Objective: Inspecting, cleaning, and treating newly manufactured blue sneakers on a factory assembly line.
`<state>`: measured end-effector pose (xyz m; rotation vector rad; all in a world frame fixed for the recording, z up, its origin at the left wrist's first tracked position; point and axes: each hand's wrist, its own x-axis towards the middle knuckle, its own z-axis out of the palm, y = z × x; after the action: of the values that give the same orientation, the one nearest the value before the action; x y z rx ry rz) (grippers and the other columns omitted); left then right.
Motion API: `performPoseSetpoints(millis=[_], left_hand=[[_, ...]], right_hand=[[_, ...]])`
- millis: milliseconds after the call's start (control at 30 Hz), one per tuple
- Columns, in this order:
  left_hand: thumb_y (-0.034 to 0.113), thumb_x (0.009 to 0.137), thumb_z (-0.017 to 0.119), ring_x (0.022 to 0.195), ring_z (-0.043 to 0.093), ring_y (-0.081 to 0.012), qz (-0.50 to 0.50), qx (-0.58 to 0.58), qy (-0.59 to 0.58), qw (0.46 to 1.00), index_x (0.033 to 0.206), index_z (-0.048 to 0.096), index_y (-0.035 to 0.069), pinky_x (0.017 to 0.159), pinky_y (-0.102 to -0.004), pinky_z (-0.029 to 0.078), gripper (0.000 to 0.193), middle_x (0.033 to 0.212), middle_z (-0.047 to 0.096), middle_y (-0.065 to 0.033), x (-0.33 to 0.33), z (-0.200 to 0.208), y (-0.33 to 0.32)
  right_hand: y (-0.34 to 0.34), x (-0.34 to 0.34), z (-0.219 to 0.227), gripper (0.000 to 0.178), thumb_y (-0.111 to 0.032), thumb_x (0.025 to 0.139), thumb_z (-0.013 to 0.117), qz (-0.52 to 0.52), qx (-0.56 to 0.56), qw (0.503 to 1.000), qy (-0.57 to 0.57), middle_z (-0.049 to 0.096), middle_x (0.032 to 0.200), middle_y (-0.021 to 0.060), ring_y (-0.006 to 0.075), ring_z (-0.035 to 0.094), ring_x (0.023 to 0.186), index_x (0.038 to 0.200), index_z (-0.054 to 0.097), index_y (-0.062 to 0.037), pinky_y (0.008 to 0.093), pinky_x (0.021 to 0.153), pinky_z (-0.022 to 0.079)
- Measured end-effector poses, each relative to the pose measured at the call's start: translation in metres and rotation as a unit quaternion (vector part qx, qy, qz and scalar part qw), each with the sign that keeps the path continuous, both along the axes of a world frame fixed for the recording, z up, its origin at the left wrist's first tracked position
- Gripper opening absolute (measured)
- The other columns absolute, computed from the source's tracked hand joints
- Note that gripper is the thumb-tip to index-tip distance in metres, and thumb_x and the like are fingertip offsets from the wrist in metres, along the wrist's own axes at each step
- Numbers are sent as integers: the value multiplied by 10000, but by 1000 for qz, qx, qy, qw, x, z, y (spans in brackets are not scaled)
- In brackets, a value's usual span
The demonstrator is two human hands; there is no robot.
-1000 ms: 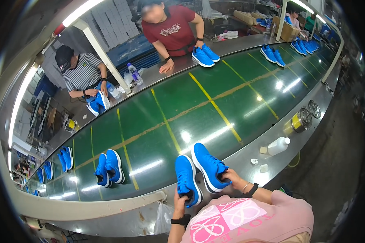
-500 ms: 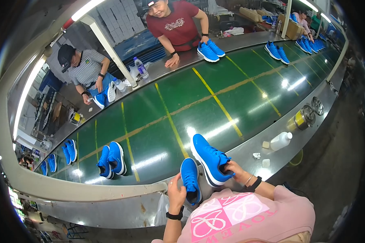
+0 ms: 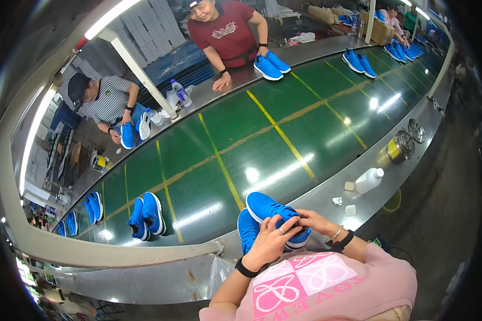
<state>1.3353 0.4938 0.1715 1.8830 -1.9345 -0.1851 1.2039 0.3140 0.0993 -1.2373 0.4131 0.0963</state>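
Left hand and right hand both close on one blue fabric sneaker with a white sole, toe pointing away from the wearer; left fingers lie over its laced front, right fingers at the collar near the heel. Exact fingertip contact is partly hidden. The held shoe is above the near edge of the green conveyor belt with yellow cross-lines and the grey metal ledge. Its likely mate, a second blue sneaker, sits just to its left, partly covered by the held shoe and the left hand; whether it is gripped too, cannot tell. Progress, as judged: the held shoe is laced and looks assembled; handling around its opening is under way, and neither shoe of this pair is set out clear of the hands. For comparison, a finished-looking pair of blue sneakers stands upright side by side on the belt, farther left, untouched.
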Motion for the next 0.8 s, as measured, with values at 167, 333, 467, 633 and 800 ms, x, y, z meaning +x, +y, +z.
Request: performPoseSetpoints(millis=[167, 333, 467, 633, 800], left_hand=[[128, 740, 694, 1191, 434, -295, -23, 3, -60, 998, 1190, 647, 219, 1001, -444, 334, 462, 1329, 514, 47, 13, -16, -16], [248, 753, 753, 1143, 490, -242, 22, -71, -19, 997, 1065, 654, 170, 938, -402, 341, 337, 1193, 601, 24, 19, -23, -29], [249, 697, 816, 969, 581, -212, 74, -141, 31, 987, 945, 630, 127, 878, -371, 339, 333, 924, 658, -5, 15, -34, -45], [233, 672, 846, 797, 563, -215, 202, -159, 103, 961, 850, 617, 111, 794, -354, 336, 314, 813, 635, -17, 15, -58, -42], [221, 654, 871, 702, 541, -213, 334, -165, 118, 921, 801, 604, 108, 775, -352, 338, 325, 754, 617, -11, 19, -86, -37]], right_hand=[[-29, -16, 3, 436, -251, 969, 528, 29, -119, 992, 38, 642, 1174, 81, 143, 577, 1072, 1334, 550, -13, 278, 938, 451], [-58, -10, 34, 380, -255, 1026, 443, -30, -119, 992, -8, 684, 1123, 111, 150, 605, 1049, 1181, 662, 14, 280, 938, 461], [-70, 10, 31, 454, -317, 1043, 395, -103, -131, 985, -46, 691, 1089, 110, 161, 630, 1003, 1150, 669, 29, 285, 921, 475], [-57, 36, -4, 453, -359, 1040, 405, -184, -67, 980, -22, 665, 1055, 31, 111, 592, 928, 1269, 607, -23, 261, 864, 464], [-29, 44, -42, 499, -396, 1019, 450, -140, -144, 980, 14, 658, 996, 98, 163, 605, 922, 1313, 544, -4, 302, 815, 489]])
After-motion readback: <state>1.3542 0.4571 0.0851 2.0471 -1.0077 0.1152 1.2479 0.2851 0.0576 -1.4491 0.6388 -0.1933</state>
